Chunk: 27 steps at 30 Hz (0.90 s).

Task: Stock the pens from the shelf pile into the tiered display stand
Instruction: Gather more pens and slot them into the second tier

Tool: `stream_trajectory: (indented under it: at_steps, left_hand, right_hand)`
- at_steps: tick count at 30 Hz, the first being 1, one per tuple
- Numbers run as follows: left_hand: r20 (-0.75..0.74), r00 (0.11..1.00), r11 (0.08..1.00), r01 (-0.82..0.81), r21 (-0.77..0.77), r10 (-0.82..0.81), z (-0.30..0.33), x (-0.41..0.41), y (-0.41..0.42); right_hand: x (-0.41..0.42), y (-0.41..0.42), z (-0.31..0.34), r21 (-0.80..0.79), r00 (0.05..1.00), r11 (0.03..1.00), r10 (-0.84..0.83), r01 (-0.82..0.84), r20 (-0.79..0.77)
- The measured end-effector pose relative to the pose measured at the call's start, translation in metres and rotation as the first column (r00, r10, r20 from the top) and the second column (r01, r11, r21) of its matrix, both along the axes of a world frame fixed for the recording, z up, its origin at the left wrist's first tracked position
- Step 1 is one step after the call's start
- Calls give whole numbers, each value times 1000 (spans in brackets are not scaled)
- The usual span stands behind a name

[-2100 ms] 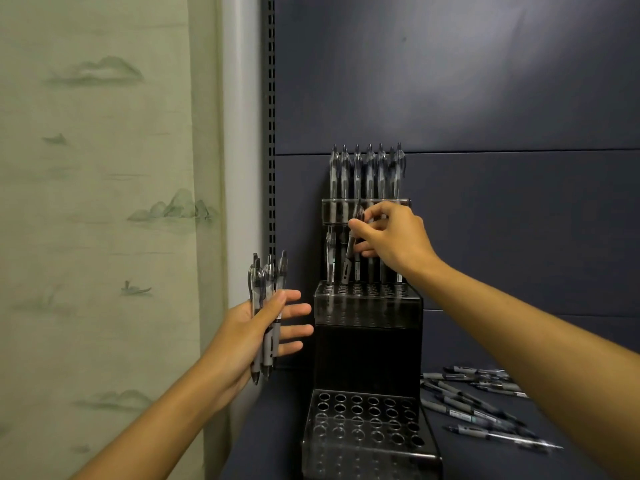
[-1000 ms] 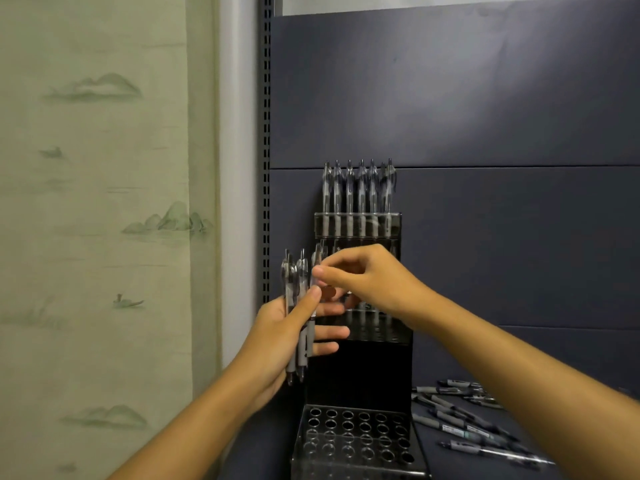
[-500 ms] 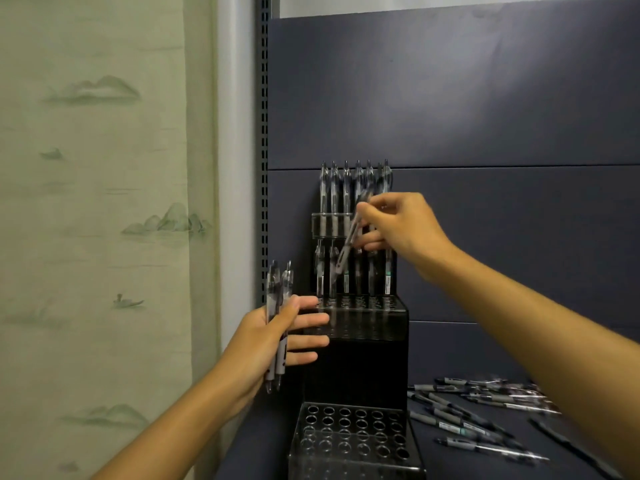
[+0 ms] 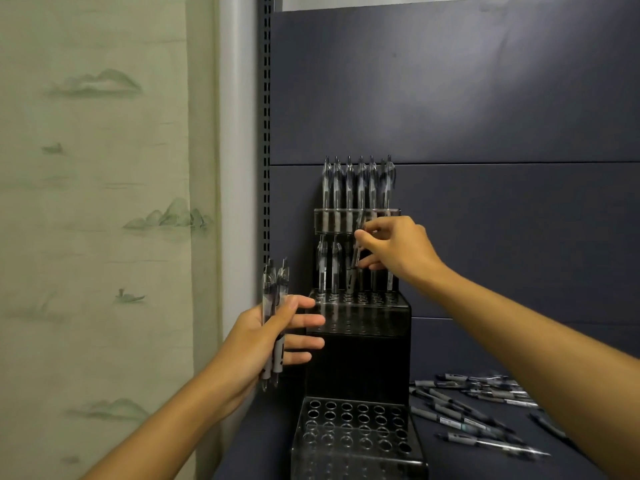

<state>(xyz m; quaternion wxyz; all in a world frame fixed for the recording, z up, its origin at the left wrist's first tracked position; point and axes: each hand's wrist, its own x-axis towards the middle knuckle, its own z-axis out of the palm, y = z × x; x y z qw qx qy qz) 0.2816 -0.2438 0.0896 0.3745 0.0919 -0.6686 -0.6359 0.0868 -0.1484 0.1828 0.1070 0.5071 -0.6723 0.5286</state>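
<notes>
Tiered display stand (image 4: 358,355) standing against far back panel: clear-topped dark tiers, each drilled with rows of holes. Top tier carrying row of grey pens (image 4: 358,183) standing upright. Middle tier holding more upright pens (image 4: 327,268) along far row. Near bottom tier showing open holes. One pen (image 4: 356,252) leaning tilted over middle tier, pinched in right hand (image 4: 398,249). Small bundle of pens (image 4: 273,320) standing upright in left hand (image 4: 266,344), left of stand. Loose pen pile (image 4: 474,407) lying scattered on shelf, right of stand.

Two hands (image 4: 263,337), one stand (image 4: 360,358), six top-row pens (image 4: 360,185).
</notes>
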Motion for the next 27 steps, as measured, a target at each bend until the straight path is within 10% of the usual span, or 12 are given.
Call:
stream_trajectory:
  at_steps: [23,27]
  left_hand:
    - [-21,999,999,31,17,-30,-3,-2,-3]
    - [-53,992,992,117,40,-114,6,-5,1]
  right_hand:
    - [5,0,-22,193,963,967,-116,165,-244]
    - [30,12,-11,163,968,986,76,-37,-239]
